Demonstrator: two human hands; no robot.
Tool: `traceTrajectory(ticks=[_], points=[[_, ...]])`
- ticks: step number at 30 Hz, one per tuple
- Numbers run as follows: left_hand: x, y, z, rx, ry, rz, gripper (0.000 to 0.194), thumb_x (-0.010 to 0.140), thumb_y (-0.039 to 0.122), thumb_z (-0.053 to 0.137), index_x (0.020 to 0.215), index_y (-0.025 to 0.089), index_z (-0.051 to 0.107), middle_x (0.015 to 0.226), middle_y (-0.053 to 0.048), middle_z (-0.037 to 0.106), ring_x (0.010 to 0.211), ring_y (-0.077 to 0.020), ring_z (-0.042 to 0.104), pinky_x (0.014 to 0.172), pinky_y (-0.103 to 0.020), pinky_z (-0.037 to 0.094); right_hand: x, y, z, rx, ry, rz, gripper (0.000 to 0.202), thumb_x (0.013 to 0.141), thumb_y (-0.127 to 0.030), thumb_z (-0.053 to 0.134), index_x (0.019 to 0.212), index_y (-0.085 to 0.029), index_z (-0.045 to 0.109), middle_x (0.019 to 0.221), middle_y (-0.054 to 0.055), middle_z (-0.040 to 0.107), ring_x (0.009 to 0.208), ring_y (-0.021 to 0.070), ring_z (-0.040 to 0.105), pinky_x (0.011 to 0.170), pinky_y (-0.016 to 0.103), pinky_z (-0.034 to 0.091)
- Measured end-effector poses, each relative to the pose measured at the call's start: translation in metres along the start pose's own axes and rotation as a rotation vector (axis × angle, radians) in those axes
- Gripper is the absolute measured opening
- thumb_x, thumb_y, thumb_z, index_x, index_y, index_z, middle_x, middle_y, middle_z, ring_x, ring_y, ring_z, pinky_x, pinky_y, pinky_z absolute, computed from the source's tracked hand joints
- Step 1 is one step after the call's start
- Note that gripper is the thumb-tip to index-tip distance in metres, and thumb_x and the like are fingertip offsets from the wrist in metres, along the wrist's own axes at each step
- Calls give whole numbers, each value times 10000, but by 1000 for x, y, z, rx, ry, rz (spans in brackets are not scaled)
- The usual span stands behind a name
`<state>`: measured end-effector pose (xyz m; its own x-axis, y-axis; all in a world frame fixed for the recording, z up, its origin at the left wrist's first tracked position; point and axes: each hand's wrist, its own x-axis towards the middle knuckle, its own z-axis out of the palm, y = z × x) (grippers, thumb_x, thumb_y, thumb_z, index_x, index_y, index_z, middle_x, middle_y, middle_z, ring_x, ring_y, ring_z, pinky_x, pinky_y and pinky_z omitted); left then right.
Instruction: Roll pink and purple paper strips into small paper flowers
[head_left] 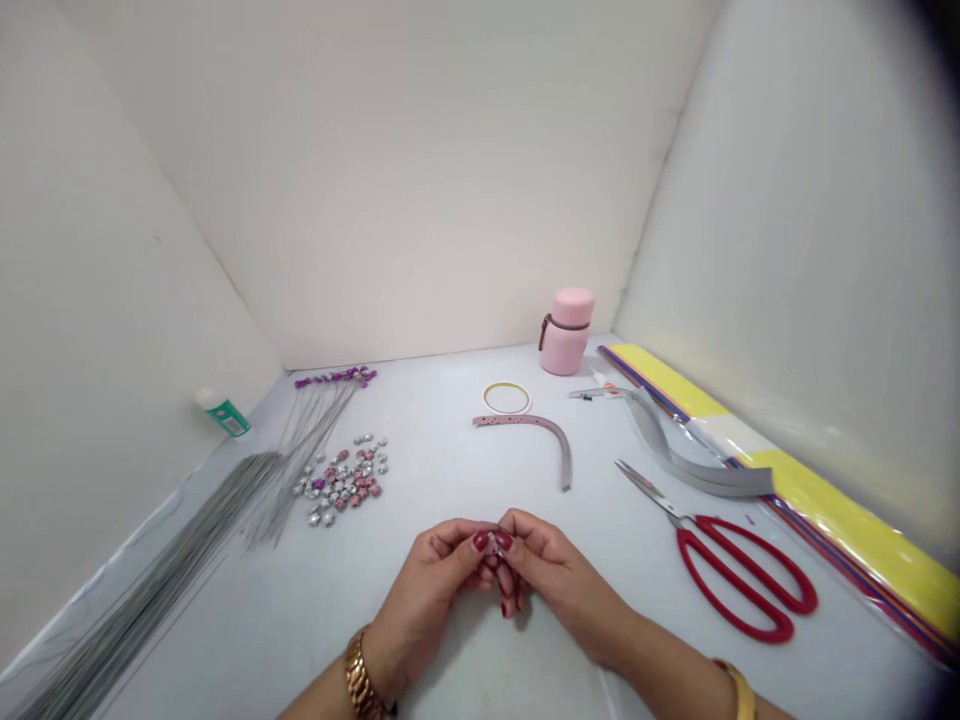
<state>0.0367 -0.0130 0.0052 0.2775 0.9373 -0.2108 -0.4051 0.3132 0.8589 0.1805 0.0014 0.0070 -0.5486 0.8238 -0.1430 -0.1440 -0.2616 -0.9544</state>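
Note:
My left hand (pixel 442 570) and my right hand (pixel 547 570) meet at the near middle of the table. Both thumbs and forefingers pinch a small folded piece of pinkish paper (pixel 492 546), mostly covered by the fingers. Its exact shape is hard to make out. Beyond the hands lies a curved paper strip (pixel 551 437), pink with dots at one end and greyish at the other. To the left is a pile of small folded paper stars (pixel 346 482) in silver, pink and purple. Red-handled scissors (pixel 697 530) rest on the right, blades apart slightly.
Long thin wires (pixel 172 560) spread along the left, several tipped with purple stars (pixel 341 377). A glue stick (pixel 225 413) stands far left. A roll of tape (pixel 507 398), a pink flask (pixel 568 332), grey paper strips (pixel 675 455) and packed coloured sheets (pixel 810 490) lie beyond and right.

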Motion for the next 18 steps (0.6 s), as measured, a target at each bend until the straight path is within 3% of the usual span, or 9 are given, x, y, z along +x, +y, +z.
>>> traceTrajectory(ticks=[9,18], points=[[-1,0,1,-186,-174,-53,141,780,239,542,683,151,490,552,-24,590,557,-209,611,534,-347,454,-1,3,2,121,-49,61,296,797,-458,489,731,-171,453,587,-33,536,422,60,468,437,178,317],[0,-1,-4,-192,-164,-98,118,753,218,570,697,153,490,561,-24,601,535,-192,601,533,-330,447,-2,2,2,80,-70,39,281,817,-436,468,730,-170,448,542,-45,518,430,65,475,444,180,320]])
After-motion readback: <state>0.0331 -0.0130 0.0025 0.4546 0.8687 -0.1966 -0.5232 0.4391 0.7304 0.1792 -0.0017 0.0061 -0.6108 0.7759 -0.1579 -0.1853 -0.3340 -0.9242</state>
